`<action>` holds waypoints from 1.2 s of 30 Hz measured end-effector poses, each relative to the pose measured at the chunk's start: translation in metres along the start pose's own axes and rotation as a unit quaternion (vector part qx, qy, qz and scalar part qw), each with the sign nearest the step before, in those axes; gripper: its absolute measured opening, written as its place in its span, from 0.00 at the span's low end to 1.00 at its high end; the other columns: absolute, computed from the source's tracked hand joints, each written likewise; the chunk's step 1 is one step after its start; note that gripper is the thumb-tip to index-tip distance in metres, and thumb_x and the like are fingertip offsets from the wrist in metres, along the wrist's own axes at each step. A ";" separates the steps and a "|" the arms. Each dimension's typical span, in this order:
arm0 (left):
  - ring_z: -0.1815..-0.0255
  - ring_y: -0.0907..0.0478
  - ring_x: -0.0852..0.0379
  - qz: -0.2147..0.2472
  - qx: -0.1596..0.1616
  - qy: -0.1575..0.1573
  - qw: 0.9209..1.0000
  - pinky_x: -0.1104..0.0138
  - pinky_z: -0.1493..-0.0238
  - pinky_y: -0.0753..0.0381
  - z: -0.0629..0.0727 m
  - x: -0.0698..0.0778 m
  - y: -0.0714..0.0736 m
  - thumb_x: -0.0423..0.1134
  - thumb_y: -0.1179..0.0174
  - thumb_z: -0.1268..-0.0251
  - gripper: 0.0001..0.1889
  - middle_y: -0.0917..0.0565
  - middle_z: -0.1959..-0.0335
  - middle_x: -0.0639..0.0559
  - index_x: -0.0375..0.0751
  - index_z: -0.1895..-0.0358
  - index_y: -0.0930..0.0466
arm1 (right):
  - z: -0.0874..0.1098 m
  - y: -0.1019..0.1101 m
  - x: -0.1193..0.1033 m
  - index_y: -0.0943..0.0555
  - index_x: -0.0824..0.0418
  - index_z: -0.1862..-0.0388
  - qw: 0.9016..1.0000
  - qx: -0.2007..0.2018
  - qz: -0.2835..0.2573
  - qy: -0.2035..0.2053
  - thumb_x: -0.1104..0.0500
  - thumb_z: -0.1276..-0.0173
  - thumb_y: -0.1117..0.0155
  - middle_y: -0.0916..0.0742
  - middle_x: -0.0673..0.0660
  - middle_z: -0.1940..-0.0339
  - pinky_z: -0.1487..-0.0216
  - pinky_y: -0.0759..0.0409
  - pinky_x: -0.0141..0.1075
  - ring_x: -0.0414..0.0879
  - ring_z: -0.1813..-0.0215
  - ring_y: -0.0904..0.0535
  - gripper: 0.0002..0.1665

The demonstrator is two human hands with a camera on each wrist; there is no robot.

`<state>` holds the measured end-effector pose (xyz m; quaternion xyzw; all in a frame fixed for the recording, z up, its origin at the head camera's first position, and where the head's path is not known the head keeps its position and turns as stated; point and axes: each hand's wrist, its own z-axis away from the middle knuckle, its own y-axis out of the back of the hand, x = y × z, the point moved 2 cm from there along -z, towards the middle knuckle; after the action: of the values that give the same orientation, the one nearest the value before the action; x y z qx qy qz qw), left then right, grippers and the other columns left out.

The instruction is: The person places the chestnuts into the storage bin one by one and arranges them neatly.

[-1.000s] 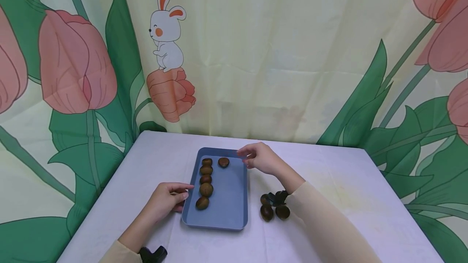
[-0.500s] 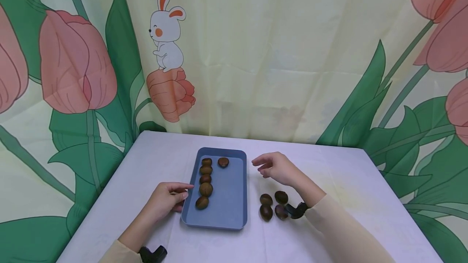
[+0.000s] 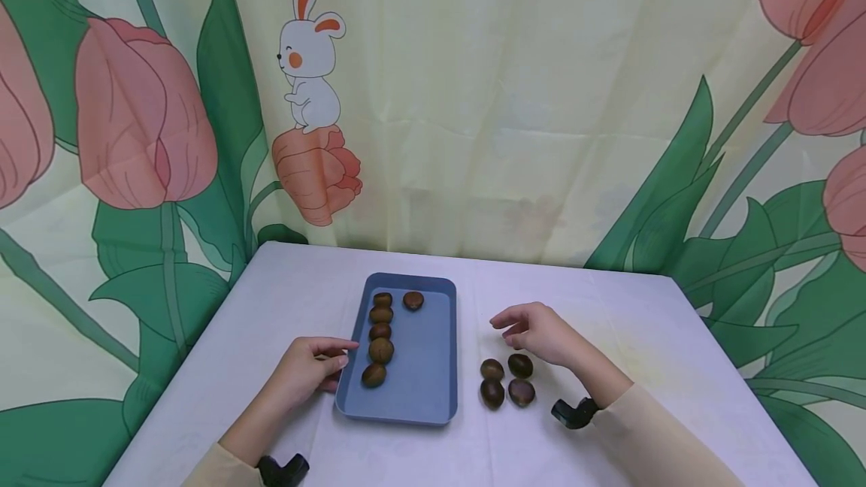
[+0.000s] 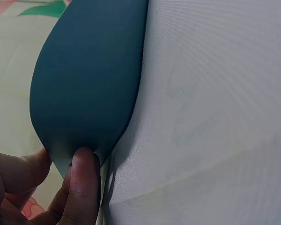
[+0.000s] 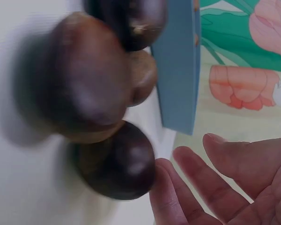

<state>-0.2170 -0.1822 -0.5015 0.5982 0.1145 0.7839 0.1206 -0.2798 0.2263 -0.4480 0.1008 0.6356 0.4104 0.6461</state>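
A blue rectangular tray (image 3: 422, 397) lies on the table. Several brown chestnuts (image 3: 381, 352) form a column along its left side, and a single chestnut (image 3: 413, 300) sits near the far edge. My left hand (image 3: 313, 368) grips the tray's left rim; in the left wrist view, thumb and finger (image 4: 84, 183) touch the tray wall (image 4: 89, 75). To the right of the tray, several loose chestnuts (image 3: 492, 393) are grouped in two short columns. My right hand (image 3: 541, 333) hovers just beyond them, fingers loosely bent around nothing; the right wrist view shows its fingers (image 5: 166, 194) near a dark chestnut (image 5: 124, 161).
A white cloth covers the table (image 3: 609, 322). Behind it hangs a curtain (image 3: 473, 96) printed with tulips and a rabbit. Black wrist cameras (image 3: 575, 413) are strapped on both wrists.
My right hand has moved from the tray's far right corner, right and nearer, to the loose chestnuts. My left hand and the chestnuts in the tray have stayed put.
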 end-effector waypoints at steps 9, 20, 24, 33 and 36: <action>0.63 0.14 0.55 0.014 -0.009 -0.003 1.000 0.62 0.68 0.08 0.000 0.000 0.000 0.26 0.34 0.28 0.14 0.11 0.52 0.41 0.39 0.44 0.08 | 0.012 -0.001 0.019 0.10 0.61 0.43 1.000 -0.001 0.020 -0.002 0.70 0.31 0.30 0.07 0.60 0.45 0.48 0.12 0.41 0.50 0.46 0.10 0.18; 0.63 0.16 0.55 0.000 -0.003 -0.001 1.000 0.63 0.68 0.08 0.001 0.000 0.000 0.25 0.34 0.28 0.14 0.11 0.51 0.42 0.40 0.45 0.08 | 0.025 0.000 0.030 0.11 0.63 0.47 1.000 -0.010 0.027 0.001 0.70 0.36 0.25 0.06 0.55 0.55 0.56 0.15 0.32 0.45 0.54 0.11 0.18; 0.63 0.16 0.55 -0.005 0.000 0.001 1.000 0.63 0.68 0.08 0.001 0.000 0.000 0.26 0.33 0.29 0.14 0.11 0.50 0.42 0.41 0.45 0.07 | 0.028 -0.001 0.032 0.10 0.62 0.50 1.000 -0.013 0.026 -0.002 0.68 0.36 0.23 0.06 0.52 0.58 0.57 0.16 0.31 0.44 0.55 0.12 0.15; 0.63 0.16 0.55 0.000 -0.001 0.000 1.000 0.63 0.68 0.08 0.000 0.000 0.000 0.26 0.34 0.28 0.14 0.11 0.52 0.42 0.41 0.45 0.08 | 0.032 -0.004 0.034 0.09 0.58 0.55 0.999 -0.016 0.033 0.011 0.67 0.35 0.24 0.08 0.50 0.61 0.56 0.17 0.32 0.44 0.57 0.14 0.11; 0.63 0.16 0.55 0.001 0.000 0.000 1.000 0.62 0.67 0.08 0.001 0.001 0.000 0.25 0.34 0.28 0.14 0.11 0.53 0.42 0.41 0.45 0.08 | 0.032 -0.004 0.034 0.09 0.56 0.56 0.999 -0.017 0.041 0.017 0.67 0.34 0.24 0.08 0.49 0.62 0.56 0.18 0.31 0.44 0.58 0.14 0.09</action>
<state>-0.2164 -0.1814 -0.5004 0.5981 0.1134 0.7843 0.1199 -0.2539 0.2586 -0.4696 0.1086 0.6351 0.4485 0.6193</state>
